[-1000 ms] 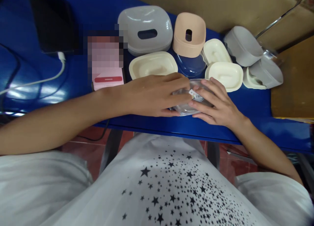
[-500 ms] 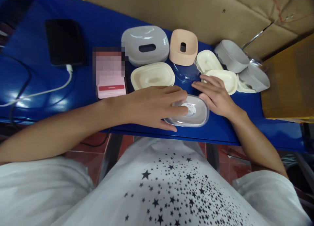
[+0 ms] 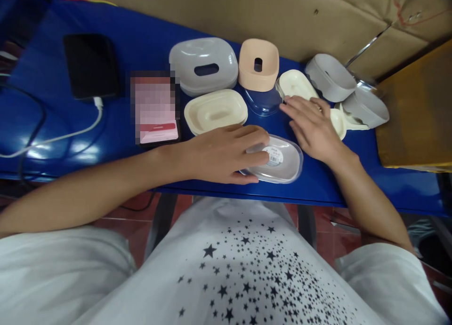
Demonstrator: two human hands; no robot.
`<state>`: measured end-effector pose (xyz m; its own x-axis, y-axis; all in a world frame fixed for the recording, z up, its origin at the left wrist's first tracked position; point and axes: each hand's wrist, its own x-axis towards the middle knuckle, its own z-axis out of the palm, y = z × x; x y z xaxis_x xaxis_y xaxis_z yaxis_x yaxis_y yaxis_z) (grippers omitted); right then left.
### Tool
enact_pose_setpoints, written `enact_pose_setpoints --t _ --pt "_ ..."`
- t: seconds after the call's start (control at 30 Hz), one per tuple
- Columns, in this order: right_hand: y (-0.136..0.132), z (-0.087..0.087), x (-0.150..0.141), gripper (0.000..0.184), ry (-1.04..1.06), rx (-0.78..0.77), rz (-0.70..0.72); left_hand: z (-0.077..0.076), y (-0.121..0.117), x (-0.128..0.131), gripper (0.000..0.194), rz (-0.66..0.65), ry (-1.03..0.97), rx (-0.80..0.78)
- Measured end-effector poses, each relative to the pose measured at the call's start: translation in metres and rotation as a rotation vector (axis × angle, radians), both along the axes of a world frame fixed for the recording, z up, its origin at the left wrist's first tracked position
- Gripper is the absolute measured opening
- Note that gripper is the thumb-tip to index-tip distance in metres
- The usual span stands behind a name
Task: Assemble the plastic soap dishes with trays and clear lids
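Observation:
At the table's front edge lies an oval plastic box (image 3: 289, 162) with a clear top and a round white label. My left hand (image 3: 221, 153) straddles its left end, thumb at the near side and fingers over the top and far side. My right hand (image 3: 314, 130) is open, palm down, with its fingers stretched over a cream oval tray (image 3: 339, 122) that it partly hides. Its fingertips come close to a second cream tray (image 3: 296, 83). Left of these, a larger cream tray (image 3: 215, 111) sits beyond my left hand, and a clear dome lid (image 3: 264, 103) lies between.
Behind stand a grey slotted cover (image 3: 205, 57), a peach slotted cover (image 3: 259, 61) and two grey covers (image 3: 330, 78). A phone (image 3: 157, 134) and a black device (image 3: 90, 64) with a white cable lie left. A taped carton (image 3: 416, 122) bounds the right.
My right hand has lifted off the box's right side and moved a little away over the cream trays. The box has shifted slightly right under my left hand, which stays in place.

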<state>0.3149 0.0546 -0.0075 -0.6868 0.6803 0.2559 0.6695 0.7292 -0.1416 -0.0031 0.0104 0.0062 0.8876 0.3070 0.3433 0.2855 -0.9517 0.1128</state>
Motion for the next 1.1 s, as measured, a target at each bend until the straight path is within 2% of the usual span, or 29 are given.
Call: enact_pose_setpoints --t 0.07,0.13,0.23,0.3,0.37,0.43,0.5,0.67,0.73,0.83,0.9,0.97,1.03,1.1 --pt "0.000 -0.006 -0.007 0.054 -0.018 -0.045 0.034 0.002 -0.003 0.001 0.025 -0.015 0.022 0.028" --pt "-0.002 -0.005 -0.011 0.054 -0.024 -0.063 0.012 0.004 -0.004 0.000 0.026 -0.018 0.041 0.042" --pt "-0.007 0.013 0.000 0.055 -0.037 -0.017 -0.046 0.004 -0.004 -0.001 0.026 -0.016 0.026 0.050" --pt "-0.013 0.030 0.022 0.061 -0.063 0.004 -0.085 0.002 -0.002 -0.001 0.025 0.006 -0.009 0.055" --pt "-0.024 0.042 0.048 0.066 -0.054 -0.045 -0.142 -0.003 0.000 0.000 0.026 0.074 -0.043 0.043" --pt "-0.043 0.045 0.073 0.066 -0.013 -0.145 -0.208 -0.007 0.002 0.003 0.031 0.172 -0.073 0.019" --pt "-0.071 0.039 0.088 0.061 -0.020 -0.186 -0.291 -0.011 0.002 0.006 0.040 0.251 -0.090 -0.007" --pt "-0.156 0.017 0.084 0.044 -0.062 -0.069 -0.451 -0.010 0.002 0.005 0.063 0.291 -0.063 -0.046" --pt "-0.179 0.014 0.074 0.042 -0.037 -0.085 -0.421 -0.007 0.004 -0.001 0.067 0.369 -0.099 -0.047" --pt "-0.192 0.016 0.052 0.047 0.039 -0.177 -0.277 -0.001 0.011 -0.014 0.062 0.563 -0.088 -0.049" --pt "-0.188 0.017 0.029 0.045 0.065 -0.239 -0.140 0.005 0.015 -0.021 0.053 0.676 0.065 -0.080" --pt "-0.178 0.019 0.002 0.039 0.062 -0.261 0.014 0.009 0.017 -0.024 0.045 0.729 0.237 -0.121" --pt "-0.163 0.020 -0.024 0.033 0.031 -0.229 0.139 0.012 0.018 -0.023 0.042 0.713 0.320 -0.143" --pt "-0.145 0.022 -0.046 0.032 -0.040 -0.161 0.209 0.012 0.018 -0.021 0.043 0.685 0.315 -0.154"
